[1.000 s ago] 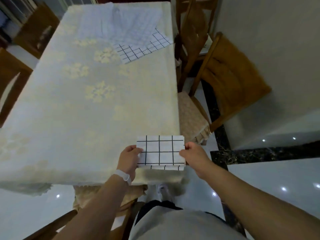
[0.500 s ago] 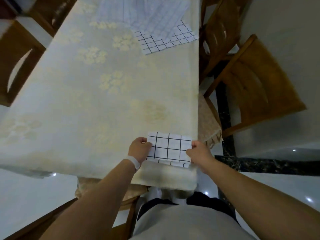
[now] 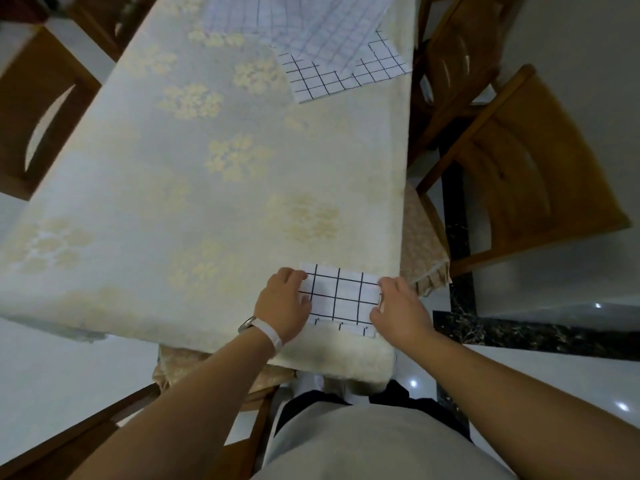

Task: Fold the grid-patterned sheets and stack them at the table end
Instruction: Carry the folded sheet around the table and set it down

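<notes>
Two sets of curled fingers pinch your flat, folded grid sheet (image 3: pixel 341 296) on the flowery cloth (image 3: pixel 194 216): left hand (image 3: pixel 282 306) at its left edge, right hand (image 3: pixel 398 311) at its right.

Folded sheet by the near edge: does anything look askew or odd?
Slightly: the folded sheet has a lower layer peeking out along its near side, so its edges are not flush.

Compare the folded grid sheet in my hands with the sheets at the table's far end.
The folded sheet is a compact rectangle; the far sheets lie spread and overlapping. The left hand and right hand grip the folded sheet at the near edge; the far sheets lie untouched. Both show grid lines on white.
</notes>
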`<state>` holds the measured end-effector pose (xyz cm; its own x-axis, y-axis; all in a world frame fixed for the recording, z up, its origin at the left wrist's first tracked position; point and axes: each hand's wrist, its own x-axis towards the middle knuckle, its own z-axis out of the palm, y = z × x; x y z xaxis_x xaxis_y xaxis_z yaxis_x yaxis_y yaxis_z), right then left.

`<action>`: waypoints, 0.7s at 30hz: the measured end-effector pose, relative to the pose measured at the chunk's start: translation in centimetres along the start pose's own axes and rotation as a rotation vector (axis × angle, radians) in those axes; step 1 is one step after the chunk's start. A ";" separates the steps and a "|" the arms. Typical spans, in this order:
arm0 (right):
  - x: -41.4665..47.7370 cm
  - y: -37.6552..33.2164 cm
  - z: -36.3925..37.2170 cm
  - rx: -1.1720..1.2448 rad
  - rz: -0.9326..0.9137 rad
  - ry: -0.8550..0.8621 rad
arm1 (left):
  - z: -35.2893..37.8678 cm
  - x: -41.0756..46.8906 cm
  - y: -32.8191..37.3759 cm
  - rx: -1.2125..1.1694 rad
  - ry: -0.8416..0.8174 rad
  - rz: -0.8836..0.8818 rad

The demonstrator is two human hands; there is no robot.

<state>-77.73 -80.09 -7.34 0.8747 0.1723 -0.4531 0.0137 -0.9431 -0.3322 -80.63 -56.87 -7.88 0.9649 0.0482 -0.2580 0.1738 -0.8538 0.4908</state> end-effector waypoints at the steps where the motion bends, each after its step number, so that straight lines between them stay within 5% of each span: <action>1: -0.1 0.1 0.1 -0.090 -0.093 0.007 | 0.1 -0.1 0.3 0.084 -0.037 0.076; 8: -0.5 0.0 0.3 -0.313 -0.317 -0.058 | 1.7 -0.5 1.5 0.342 -0.202 0.215; 21: -0.5 -0.8 -0.7 -0.376 -0.528 -0.131 | 0.4 -4.6 3.6 0.320 -0.124 -0.070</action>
<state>-77.89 -79.60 -6.28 0.6380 0.6495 -0.4136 0.6135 -0.7534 -0.2367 -84.53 -60.34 -5.29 0.9183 0.0655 -0.3904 0.1489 -0.9709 0.1874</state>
